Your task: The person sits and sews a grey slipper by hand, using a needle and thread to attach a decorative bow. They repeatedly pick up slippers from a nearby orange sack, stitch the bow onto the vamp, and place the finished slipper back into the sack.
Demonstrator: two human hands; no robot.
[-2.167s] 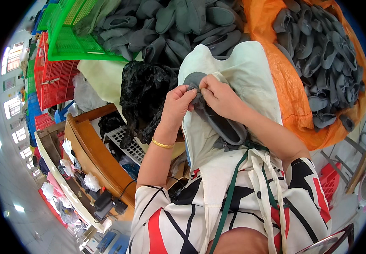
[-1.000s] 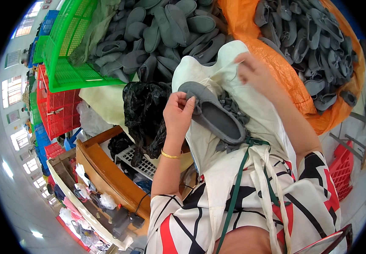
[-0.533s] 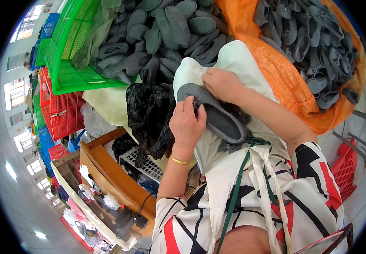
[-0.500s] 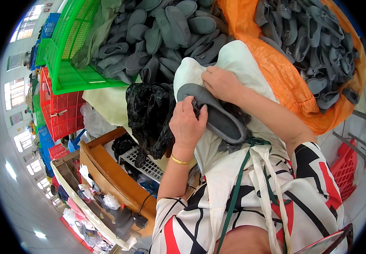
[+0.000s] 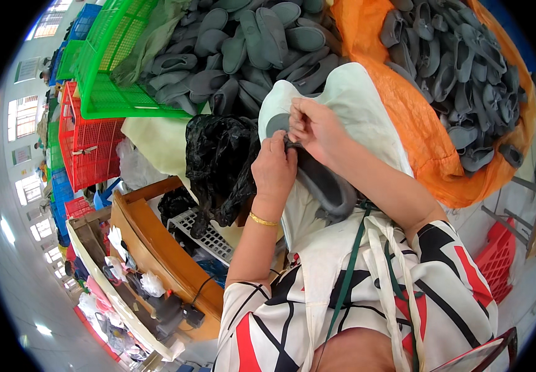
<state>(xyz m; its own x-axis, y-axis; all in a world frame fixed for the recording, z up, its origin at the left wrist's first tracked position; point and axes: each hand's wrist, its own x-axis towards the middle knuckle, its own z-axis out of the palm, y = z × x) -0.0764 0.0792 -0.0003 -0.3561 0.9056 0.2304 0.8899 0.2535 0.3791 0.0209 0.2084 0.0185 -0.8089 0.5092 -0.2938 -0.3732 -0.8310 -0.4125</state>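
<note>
Change: both hands have closed in at the slipper's upper end; half a second ago the left hand gripped lower.
Left hand (image 5: 274,170): pinching the grey slipper (image 5: 320,183) edge.
Right hand (image 5: 314,127): pinching the same end, at 1 o'clock from the left.
Slipper: on pale cloth (image 5: 355,105), heel toward 5 o'clock.
Edges: black bag (image 5: 218,161) at 9 o'clock, orange sack (image 5: 423,142) at 3 o'clock; little free room.

Grey slipper (image 5: 320,180) matt felt-like cloth, black bag (image 5: 218,155) glossy plastic, green crate (image 5: 104,68) smooth plastic mesh.
</note>
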